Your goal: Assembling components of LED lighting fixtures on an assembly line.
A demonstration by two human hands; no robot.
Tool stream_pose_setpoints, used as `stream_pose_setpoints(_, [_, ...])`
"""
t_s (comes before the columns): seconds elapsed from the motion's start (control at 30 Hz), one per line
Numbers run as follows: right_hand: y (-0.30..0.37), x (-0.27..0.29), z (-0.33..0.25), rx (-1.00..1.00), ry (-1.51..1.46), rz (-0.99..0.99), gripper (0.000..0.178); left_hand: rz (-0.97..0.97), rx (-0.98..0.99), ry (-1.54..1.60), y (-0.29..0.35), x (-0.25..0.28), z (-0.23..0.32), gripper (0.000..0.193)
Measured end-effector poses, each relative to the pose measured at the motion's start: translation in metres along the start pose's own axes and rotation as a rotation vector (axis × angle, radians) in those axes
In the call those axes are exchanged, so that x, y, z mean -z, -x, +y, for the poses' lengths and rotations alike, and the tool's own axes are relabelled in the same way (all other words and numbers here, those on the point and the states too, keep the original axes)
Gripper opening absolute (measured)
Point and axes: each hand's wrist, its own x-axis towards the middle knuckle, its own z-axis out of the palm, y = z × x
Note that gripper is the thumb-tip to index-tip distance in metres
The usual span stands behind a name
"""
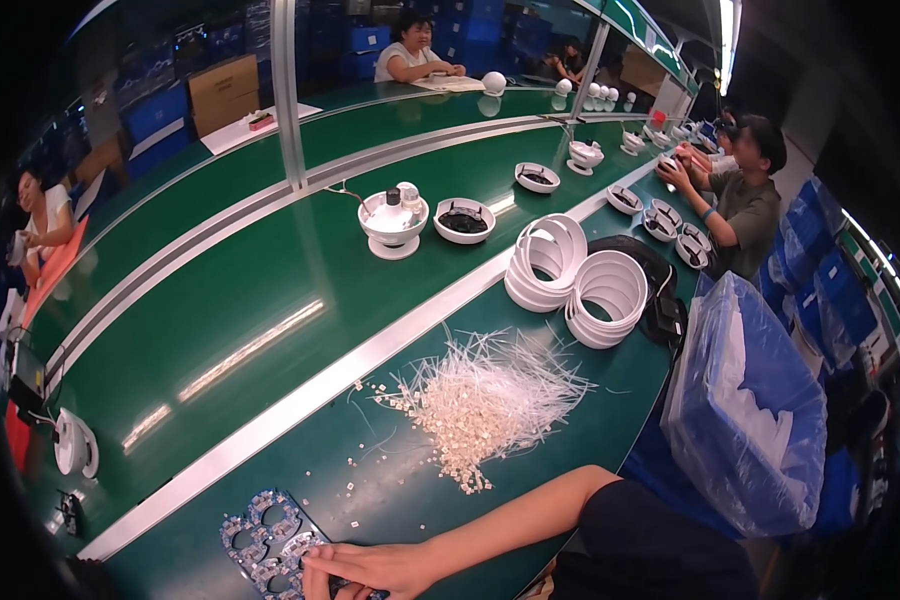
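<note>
My right hand [370, 568] reaches in from the lower right, with its fingers bent together at the near edge of a panel of ring-shaped blue circuit boards [260, 530]. The fingertips touch or nearly touch a board. Something dark shows beneath the fingers, but the hand covers most of it and the frame's lower edge cuts it off. My left hand is not in view. Beyond my forearm lies a heap of small cream-coloured pieces [465, 415], like little connectors, mixed with thin white strips [530, 375]. A few cream pieces are scattered toward the panel.
Stacked white rings [547, 262] stand past the heap, beside a clear bag [745, 410] in a blue bin. Along the green line sit a white bowl-shaped housing [393, 222] and a bowl with black parts [464, 221]. A co-worker [750, 195] works at the right; others sit farther off.
</note>
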Motion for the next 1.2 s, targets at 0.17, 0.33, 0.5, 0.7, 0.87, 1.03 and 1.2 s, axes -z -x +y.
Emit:
stream_pose_setpoints(0.17, [0.002, -0.001, 0.01, -0.039, -0.042, -0.102, 0.114, 0.029, -0.004, 0.019, 0.004, 0.0, -0.005, 0.024])
stream_pose_setpoints(0.33, [-0.002, 0.001, -0.001, 0.014, 0.071, 0.031, 0.106, 0.01, 0.02, 0.054, -0.003, 0.01, 0.004, 0.018])
stream_pose_setpoints(0.5, [0.0, -0.002, 0.002, 0.013, 0.014, 0.005, 0.106, 0.003, 0.037, 0.059, -0.001, 0.007, 0.004, 0.018])
stream_pose_setpoints(0.7, [0.002, -0.005, 0.001, -0.003, 0.024, 0.006, 0.104, 0.062, -0.009, 0.055, 0.005, 0.001, -0.001, 0.02])
stream_pose_setpoints(0.87, [-0.002, 0.002, -0.004, 0.001, 0.019, -0.016, 0.106, 0.103, 0.079, 0.051, 0.011, 0.008, -0.009, 0.011])
stream_pose_setpoints(1.03, [0.002, -0.002, 0.004, -0.03, 0.024, -0.077, 0.106, -0.144, 0.094, 0.087, 0.015, 0.036, -0.023, 0.018])
stream_pose_setpoints(1.2, [0.001, -0.002, 0.003, -0.068, -0.002, -0.118, 0.105, -0.188, 0.17, 0.079, 0.013, 0.04, -0.024, 0.018])
